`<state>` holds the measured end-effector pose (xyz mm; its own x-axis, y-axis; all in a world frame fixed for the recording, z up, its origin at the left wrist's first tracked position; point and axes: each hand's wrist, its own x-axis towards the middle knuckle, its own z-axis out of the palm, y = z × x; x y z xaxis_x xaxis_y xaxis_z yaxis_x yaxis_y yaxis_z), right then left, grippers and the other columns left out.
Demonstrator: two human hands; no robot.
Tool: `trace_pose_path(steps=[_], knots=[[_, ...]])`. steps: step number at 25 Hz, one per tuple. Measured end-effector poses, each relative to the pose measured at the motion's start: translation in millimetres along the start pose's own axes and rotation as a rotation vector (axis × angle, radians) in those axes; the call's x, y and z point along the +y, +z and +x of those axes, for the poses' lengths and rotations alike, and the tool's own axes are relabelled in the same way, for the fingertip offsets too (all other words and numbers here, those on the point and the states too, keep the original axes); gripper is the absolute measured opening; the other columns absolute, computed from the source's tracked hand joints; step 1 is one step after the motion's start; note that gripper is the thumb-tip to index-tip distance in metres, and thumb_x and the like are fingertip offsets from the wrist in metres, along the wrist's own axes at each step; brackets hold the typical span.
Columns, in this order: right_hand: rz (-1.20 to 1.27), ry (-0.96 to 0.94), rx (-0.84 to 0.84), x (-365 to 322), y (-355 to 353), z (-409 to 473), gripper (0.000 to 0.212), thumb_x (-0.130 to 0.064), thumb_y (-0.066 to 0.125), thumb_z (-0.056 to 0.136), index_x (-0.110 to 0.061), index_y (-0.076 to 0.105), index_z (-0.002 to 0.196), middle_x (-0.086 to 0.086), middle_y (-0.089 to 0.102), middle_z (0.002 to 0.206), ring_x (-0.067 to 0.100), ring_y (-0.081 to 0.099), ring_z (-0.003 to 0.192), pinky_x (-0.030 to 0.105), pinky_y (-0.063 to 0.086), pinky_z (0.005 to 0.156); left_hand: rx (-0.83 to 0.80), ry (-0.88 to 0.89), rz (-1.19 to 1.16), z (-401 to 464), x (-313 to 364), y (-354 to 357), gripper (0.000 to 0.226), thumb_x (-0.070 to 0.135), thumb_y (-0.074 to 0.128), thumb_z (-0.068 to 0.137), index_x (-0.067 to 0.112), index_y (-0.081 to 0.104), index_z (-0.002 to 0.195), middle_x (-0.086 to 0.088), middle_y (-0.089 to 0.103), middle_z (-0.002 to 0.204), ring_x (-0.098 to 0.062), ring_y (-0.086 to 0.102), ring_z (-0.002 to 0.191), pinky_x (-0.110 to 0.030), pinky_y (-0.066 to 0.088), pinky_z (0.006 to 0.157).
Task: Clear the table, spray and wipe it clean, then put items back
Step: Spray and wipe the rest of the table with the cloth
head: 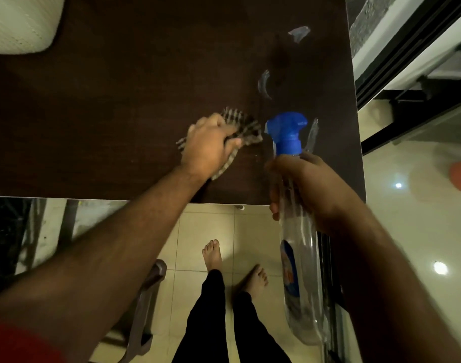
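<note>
two hands are busy over the dark brown table [98,106], which fills most of the upper view and ends in a straight near edge above pale floor tiles [198,231]. on its far left corner sits a white textured thing [22,22], cut off by the frame, so i cannot tell what it is. past the right edge of the table there is a dark framed glass door [407,61] and shiny flooring with ceiling lights mirrored in it.

below the table edge stand the person's bare feet [212,254] and black trouser legs, with a brown plastic chair [145,297] just to the left of them.

the spray bottle [300,271] is clear, long, with a blue label low on its side and a blue trigger head [287,132] pointing left over the table's near right part. the right hand [305,189] is wrapped around the bottle's neck just under the blue head, fingers curled round it, holding it tilted above the table edge.

the left hand [208,145] grips a bunched checked cloth [246,127], fingers curled over it and pressing it down onto the tabletop, just left of the spray head. the cloth pokes out beyond the fingers and under the wrist.

a few wet streaks [264,83] glint on the wood beyond the bottle, toward the right side.
</note>
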<state>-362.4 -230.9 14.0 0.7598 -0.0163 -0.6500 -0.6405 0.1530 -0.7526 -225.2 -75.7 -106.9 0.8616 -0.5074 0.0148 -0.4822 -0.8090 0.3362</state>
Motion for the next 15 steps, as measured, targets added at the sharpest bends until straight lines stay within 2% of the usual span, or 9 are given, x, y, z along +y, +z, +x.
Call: trace_pose_path(steps=[2,4,7,11,15], knots=[[0.01,-0.013,-0.018,-4,3,-1,0.017,-0.022,0.057,0.089,-0.016,0.052,0.105,0.006,0.06,0.069,0.021,0.058,0.054,0.038,0.052,0.056,-0.061,0.105,-0.028,-47,14,3,0.029,0.042,0.052,0.089,0.031,0.064,0.113,0.005,0.049,0.097,-0.019,0.046,0.094,-0.034,0.032,0.08],[0.024,-0.021,-0.034,-6,3,1,0.018,-0.021,0.056,0.089,-0.014,0.052,0.106,0.006,0.061,0.068,0.02,0.059,0.053,0.035,0.052,0.054,-0.134,0.181,-0.068,-87,12,-4,0.037,0.047,0.042,0.089,0.031,0.065,0.113,0.005,0.05,0.097,-0.018,0.047,0.091,-0.034,0.033,0.077],[0.026,-0.034,-0.04,-8,0,5,0.015,-0.019,0.055,0.09,-0.015,0.052,0.104,0.008,0.06,0.071,0.02,0.059,0.053,0.031,0.051,0.05,-0.192,0.252,-0.017,-97,-15,-13,0.043,0.049,0.038,0.088,0.03,0.066,0.115,0.004,0.053,0.1,-0.018,0.047,0.092,-0.034,0.036,0.075],[0.014,0.003,-0.046,-10,-1,20,0.02,-0.023,0.057,0.09,-0.02,0.05,0.109,0.009,0.059,0.071,0.023,0.058,0.059,0.037,0.052,0.058,-0.04,0.134,0.001,-33,-38,-18,0.032,0.04,0.06,0.088,0.023,0.066,0.116,0.002,0.053,0.095,-0.022,0.051,0.094,-0.036,0.038,0.079],[0.003,-0.005,-0.075,-20,3,34,0.02,-0.024,0.058,0.09,-0.023,0.049,0.108,0.008,0.059,0.067,0.025,0.057,0.06,0.042,0.05,0.065,0.015,-0.02,-0.034,30,-36,-15,0.038,0.039,0.06,0.09,0.021,0.063,0.122,0.003,0.049,0.095,-0.023,0.051,0.1,-0.038,0.042,0.087]])
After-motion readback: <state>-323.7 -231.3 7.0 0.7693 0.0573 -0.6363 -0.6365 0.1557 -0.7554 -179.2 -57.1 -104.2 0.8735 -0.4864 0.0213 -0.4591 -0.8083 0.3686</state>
